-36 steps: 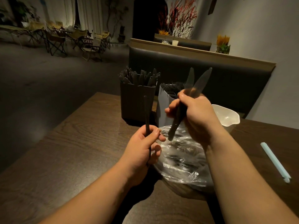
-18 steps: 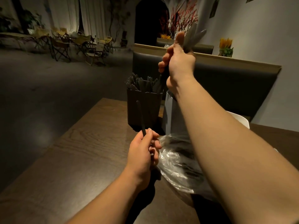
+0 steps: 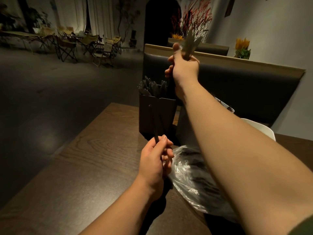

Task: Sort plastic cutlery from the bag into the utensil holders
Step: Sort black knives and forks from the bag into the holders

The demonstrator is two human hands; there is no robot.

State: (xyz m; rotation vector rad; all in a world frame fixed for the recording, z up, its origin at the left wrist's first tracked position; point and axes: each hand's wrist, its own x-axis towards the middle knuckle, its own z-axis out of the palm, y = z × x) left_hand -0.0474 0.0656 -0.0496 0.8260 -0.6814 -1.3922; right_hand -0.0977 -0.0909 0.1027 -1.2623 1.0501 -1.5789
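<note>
Two plastic knives (image 3: 189, 41), likely light, stiff and slippery, are gripped by the handles in the right hand (image 3: 184, 68); the left hand (image 3: 155, 165) pinches one thin plastic utensil (image 3: 154, 128).

Two forearms in shot, both bare right down to the wrists. Your left hand (image 3: 155, 160), just left of the bag (image 3: 191, 180), shows a short, neat thumbnail and a plain wrist. Your right hand (image 3: 183, 68), beyond the bag, is just as plain. Your only clothing in view is a dark olive sleeve (image 3: 304, 226), its soft edge right of the bag.
</note>
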